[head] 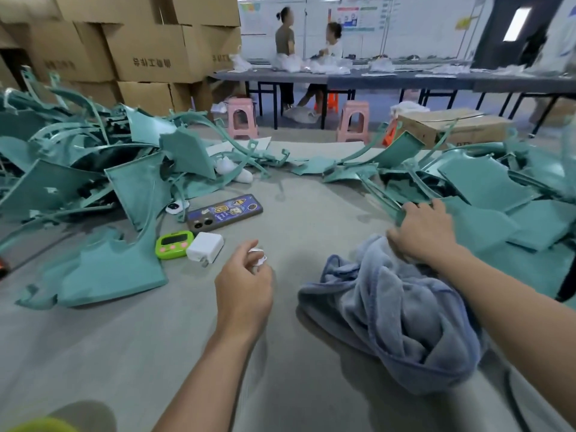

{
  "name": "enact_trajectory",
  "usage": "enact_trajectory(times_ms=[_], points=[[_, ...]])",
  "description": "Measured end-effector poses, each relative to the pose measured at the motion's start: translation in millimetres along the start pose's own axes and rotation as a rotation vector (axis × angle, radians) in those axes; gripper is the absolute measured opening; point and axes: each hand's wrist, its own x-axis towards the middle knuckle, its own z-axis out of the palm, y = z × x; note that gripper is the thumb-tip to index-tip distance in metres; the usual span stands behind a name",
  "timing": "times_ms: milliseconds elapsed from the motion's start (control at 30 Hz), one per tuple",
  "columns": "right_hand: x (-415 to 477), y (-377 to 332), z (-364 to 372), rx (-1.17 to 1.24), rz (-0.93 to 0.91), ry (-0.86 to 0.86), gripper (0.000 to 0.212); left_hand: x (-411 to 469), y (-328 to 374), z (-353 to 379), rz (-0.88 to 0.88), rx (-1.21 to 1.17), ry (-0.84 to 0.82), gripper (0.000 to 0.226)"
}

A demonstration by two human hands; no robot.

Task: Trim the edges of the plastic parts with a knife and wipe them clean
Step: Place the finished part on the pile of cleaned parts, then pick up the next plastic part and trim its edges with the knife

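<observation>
Teal plastic parts lie in two heaps on the grey table, one pile on the left and one on the right. My right hand reaches into the right heap and its fingers close on the edge of a teal plastic part. A crumpled blue-grey cloth lies under and in front of that wrist. My left hand hovers over the table's middle, curled around a small white object, probably the knife; its blade is not visible. A flat teal part lies at the near left.
A phone, a green timer and a white charger lie between the heaps. Cardboard boxes are stacked at the back left. Pink stools and a long table with two people stand beyond.
</observation>
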Motion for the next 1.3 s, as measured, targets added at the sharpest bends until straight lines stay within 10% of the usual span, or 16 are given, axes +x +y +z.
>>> enact_trajectory(times_ms=[333,667,767,1000,1133,1300], points=[[-22.2,-1.9,-49.3,0.123,-0.095,0.126,0.011,-5.0,7.2,-1.2,0.018,0.007,-0.022,0.043],[-118.0,-118.6,-111.1,0.16,-0.836,0.47,0.015,-23.2,22.9,-4.7,0.156,-0.123,-0.172,0.055],[-126.6,-136.5,-93.9,0.704,-0.717,0.398,0.015,-20.9,20.3,-5.0,0.143,-0.137,-0.149,0.043],[-118.1,-116.4,-59.4,2.197,0.335,-0.078,0.022,-15.4,18.3,-6.6,0.04,-0.197,-0.065,0.048],[-122.4,-104.2,-49.9,2.403,0.184,-0.319,0.009,-13.6,24.8,-2.3,-0.074,-0.4,-0.161,0.075],[-131.6,-90.4,-52.2,2.364,-0.227,-0.501,0.026,-17.4,31.0,-7.4,-0.399,-0.967,-0.311,0.047]])
